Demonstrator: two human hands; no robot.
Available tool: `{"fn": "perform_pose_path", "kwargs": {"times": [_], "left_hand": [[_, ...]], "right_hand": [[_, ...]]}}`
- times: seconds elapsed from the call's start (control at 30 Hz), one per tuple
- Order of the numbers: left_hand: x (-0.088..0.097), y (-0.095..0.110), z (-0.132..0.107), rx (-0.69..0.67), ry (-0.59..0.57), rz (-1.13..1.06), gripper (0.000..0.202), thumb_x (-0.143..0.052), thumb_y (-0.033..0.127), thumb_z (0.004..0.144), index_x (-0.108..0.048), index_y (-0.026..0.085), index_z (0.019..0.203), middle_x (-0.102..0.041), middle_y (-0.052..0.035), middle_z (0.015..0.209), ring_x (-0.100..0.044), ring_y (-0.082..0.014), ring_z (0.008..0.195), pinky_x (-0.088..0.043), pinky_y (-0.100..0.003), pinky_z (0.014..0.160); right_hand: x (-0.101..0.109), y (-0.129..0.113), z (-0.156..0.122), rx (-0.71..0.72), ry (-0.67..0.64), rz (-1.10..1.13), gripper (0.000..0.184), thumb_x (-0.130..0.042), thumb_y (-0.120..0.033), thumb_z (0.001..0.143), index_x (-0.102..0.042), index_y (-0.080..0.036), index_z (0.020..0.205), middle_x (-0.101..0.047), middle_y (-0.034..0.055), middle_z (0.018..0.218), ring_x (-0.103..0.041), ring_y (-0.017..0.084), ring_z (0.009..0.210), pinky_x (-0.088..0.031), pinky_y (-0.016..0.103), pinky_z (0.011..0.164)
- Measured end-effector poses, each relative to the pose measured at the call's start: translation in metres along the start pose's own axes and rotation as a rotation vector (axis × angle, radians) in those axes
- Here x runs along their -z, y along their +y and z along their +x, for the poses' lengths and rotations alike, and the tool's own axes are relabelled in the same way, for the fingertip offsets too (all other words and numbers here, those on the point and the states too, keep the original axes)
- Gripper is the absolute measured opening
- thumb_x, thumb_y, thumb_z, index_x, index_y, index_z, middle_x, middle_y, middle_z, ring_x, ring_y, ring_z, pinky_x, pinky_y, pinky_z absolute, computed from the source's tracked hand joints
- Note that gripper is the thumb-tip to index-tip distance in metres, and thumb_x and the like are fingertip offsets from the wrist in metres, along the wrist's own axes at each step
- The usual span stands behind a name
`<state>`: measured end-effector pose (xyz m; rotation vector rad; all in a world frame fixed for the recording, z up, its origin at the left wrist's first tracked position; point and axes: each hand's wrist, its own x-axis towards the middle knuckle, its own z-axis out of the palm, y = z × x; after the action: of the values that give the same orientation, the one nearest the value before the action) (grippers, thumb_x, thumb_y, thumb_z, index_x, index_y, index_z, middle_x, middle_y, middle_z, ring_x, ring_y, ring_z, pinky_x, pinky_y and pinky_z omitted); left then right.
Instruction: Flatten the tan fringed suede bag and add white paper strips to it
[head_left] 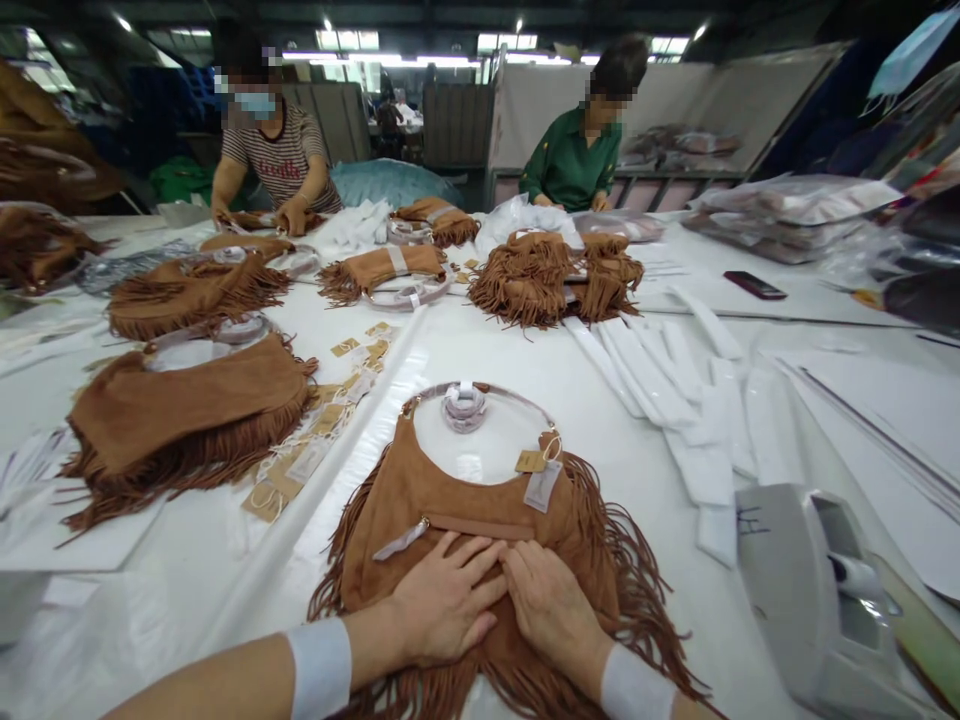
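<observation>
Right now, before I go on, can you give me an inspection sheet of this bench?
Surface: white table, glossy.
Job's things: brown fringed bag lying flat, paper tag by its ring handle.
Clutter: other fringed bags left and beyond, loose tags, white strips, dark phone, grey device at right.
Grippers: left hand and right hand both flat, palms down on the bag, gripping nothing.
Cables: nothing seen.
Surroundings: person in striped top and person in green top working across the table.

Bright overhead ceiling lights (420,50); glare on white table (480,350). Soft shadows. Wide-angle bending at edges; background dim, centre sharp.
</observation>
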<state>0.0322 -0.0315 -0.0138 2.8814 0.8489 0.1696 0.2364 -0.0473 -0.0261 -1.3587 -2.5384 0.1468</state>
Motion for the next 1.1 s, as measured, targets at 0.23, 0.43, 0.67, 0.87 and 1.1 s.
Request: {"fn": "perform_pose_path", "kwargs": {"times": [0.23,0.43,0.67,0.87,1.1], "left_hand": [[0.0,0.004,-0.001,0.022,0.029,-0.012,0.05,-0.034,0.044,0.096,-0.033,0.025,0.143,-0.039,-0.0077,0.148,-0.033,-0.026,0.133,-0.023,-0.051,0.11],[0.008,0.007,-0.002,0.019,0.057,-0.035,0.052,-0.034,0.044,0.096,-0.031,0.025,0.144,-0.042,-0.0084,0.146,-0.037,-0.0268,0.131,-0.025,-0.051,0.109],[0.01,0.006,-0.002,0.021,0.061,-0.075,0.054,-0.029,0.046,0.098,-0.022,0.028,0.148,-0.036,-0.0056,0.151,-0.035,-0.0256,0.134,-0.023,-0.051,0.111],[0.011,0.0,0.003,0.0,0.025,-0.08,0.053,-0.022,0.051,0.098,-0.028,0.028,0.146,-0.041,-0.005,0.148,-0.04,-0.025,0.131,-0.03,-0.048,0.107],[0.002,0.002,-0.001,0.02,0.072,-0.075,0.054,-0.025,0.051,0.098,-0.026,0.028,0.146,-0.041,-0.0046,0.147,-0.038,-0.0249,0.132,-0.026,-0.05,0.109]], "right_hand": [[0.0,-0.003,0.0,-0.026,0.041,-0.038,0.018,-0.038,-0.009,0.093,-0.054,-0.018,0.092,-0.058,0.0039,0.084,-0.052,0.019,0.079,-0.041,0.032,0.075],[0.018,-0.006,0.016,-0.003,0.156,-0.024,0.025,-0.035,-0.011,0.095,-0.058,-0.019,0.088,-0.061,0.0028,0.079,-0.056,0.017,0.074,-0.043,0.029,0.071],[0.034,0.012,0.119,-0.389,0.077,-0.095,0.017,-0.053,-0.026,0.092,-0.063,-0.013,0.085,-0.067,0.0133,0.084,-0.063,0.025,0.086,-0.046,0.034,0.074],[0.007,0.026,0.149,-0.548,-0.045,0.007,0.024,-0.072,-0.035,0.076,-0.066,-0.013,0.083,-0.069,0.013,0.086,-0.066,0.025,0.081,-0.043,0.03,0.065],[0.008,0.031,0.137,-0.547,-0.056,0.164,0.016,-0.057,-0.024,0.087,-0.066,-0.016,0.077,-0.071,0.0056,0.079,-0.065,0.018,0.076,-0.039,0.025,0.065]]}}
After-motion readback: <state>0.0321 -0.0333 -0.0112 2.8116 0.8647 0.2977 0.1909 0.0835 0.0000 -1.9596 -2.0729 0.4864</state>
